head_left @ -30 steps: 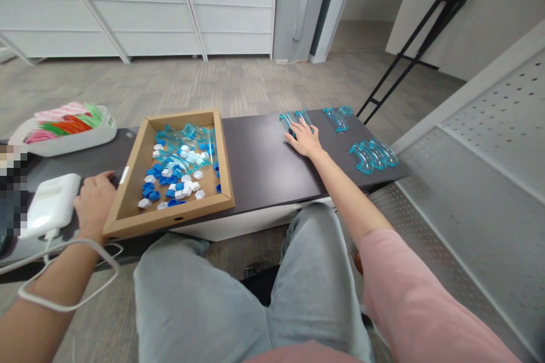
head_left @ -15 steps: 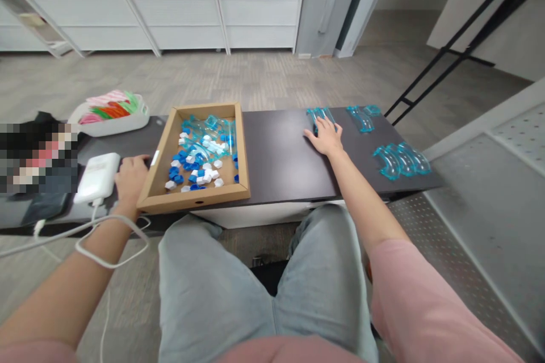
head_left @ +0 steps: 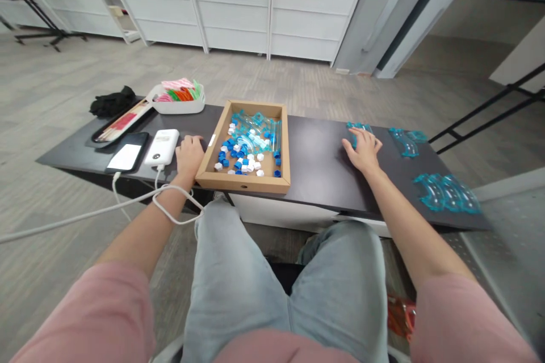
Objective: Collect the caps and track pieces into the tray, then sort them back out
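My right hand [head_left: 364, 149] rests over a group of clear blue curved plastic track pieces [head_left: 356, 125] near the table's far edge. Its thumb and fingers are apart, and they partly cover those pieces. My left hand [head_left: 189, 154] lies on the table against the left wall of a cardboard box [head_left: 285, 150], fingers loosely stretched, with nothing seen in it. Inside the box are clear blue track pieces [head_left: 258, 127] and several small blue and white hexagonal pieces [head_left: 249, 164]. More curved track pieces lie to the right, one group [head_left: 406, 142] farther back and another group [head_left: 447, 193] nearer.
Left of the box are a white power bank [head_left: 162, 147], a phone [head_left: 128, 153], a long tray [head_left: 121, 125], a white basket [head_left: 179, 106] of colourful strips and a black cloth [head_left: 113, 102]. White cables [head_left: 128, 204] cross my left forearm. A black metal frame [head_left: 489, 105] stands right.
The camera has turned left, so everything appears farther right and the table's left end shows. My right hand has drawn back slightly from the far track pieces. My left hand stays beside the box.
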`<state>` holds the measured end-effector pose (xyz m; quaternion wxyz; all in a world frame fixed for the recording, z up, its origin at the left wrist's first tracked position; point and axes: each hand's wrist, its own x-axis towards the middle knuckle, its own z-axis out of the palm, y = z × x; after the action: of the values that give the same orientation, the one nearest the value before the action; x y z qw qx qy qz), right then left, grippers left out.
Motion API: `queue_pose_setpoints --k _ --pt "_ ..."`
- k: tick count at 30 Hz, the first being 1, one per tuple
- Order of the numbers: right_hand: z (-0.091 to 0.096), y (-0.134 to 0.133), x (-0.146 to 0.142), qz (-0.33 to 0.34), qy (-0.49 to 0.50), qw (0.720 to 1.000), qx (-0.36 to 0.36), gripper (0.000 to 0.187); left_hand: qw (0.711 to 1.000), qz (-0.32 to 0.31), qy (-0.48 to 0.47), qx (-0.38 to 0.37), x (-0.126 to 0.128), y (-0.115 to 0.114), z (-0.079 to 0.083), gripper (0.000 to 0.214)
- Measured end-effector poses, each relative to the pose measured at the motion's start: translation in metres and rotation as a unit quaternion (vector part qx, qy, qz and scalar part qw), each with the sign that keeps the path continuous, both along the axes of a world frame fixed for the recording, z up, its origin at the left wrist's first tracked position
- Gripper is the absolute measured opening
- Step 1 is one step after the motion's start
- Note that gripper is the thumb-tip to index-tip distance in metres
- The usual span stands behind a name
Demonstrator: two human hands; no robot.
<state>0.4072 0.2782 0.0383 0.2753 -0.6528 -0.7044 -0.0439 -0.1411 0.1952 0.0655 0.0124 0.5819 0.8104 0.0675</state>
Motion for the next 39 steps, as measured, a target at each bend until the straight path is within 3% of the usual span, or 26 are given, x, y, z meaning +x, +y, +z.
queue_pose_setpoints --k 3,7,10,13,18,26,33,39 --pt "0.023 -0.004 -0.054 0.092 0.008 0.996 -0.006 0.055 1.000 -0.004 -0.004 0.016 0.001 -0.001 -0.002 0.054" --pt "0.052 -0.012 -0.159 0.276 -0.046 0.959 -0.034 0.050 0.999 -0.002 -0.008 0.041 0.005 -0.003 -0.002 0.053" --pt "0.057 -0.017 -0.226 0.344 -0.090 0.929 -0.104 0.049 0.999 -0.003 -0.010 0.048 0.006 -0.004 -0.003 0.054" --pt "0.050 -0.020 -0.259 0.361 -0.135 0.910 -0.153 0.042 0.999 -0.003 -0.014 0.051 0.004 -0.002 -0.005 0.053" --pt "0.040 -0.021 -0.258 0.348 -0.104 0.921 -0.137 0.048 0.998 -0.006 -0.016 0.053 0.002 0.001 -0.010 0.053" --pt "0.039 -0.018 -0.253 0.349 0.003 0.929 -0.124 0.044 0.999 -0.010 -0.019 0.044 0.004 -0.003 -0.004 0.053" --pt "0.036 -0.021 -0.255 0.301 0.025 0.943 -0.139 0.045 0.999 -0.009 -0.015 0.043 0.005 -0.005 -0.002 0.054" --pt "0.031 -0.016 -0.252 0.300 0.079 0.943 -0.119 0.048 0.999 -0.011 -0.015 0.041 0.004 -0.004 -0.002 0.054"
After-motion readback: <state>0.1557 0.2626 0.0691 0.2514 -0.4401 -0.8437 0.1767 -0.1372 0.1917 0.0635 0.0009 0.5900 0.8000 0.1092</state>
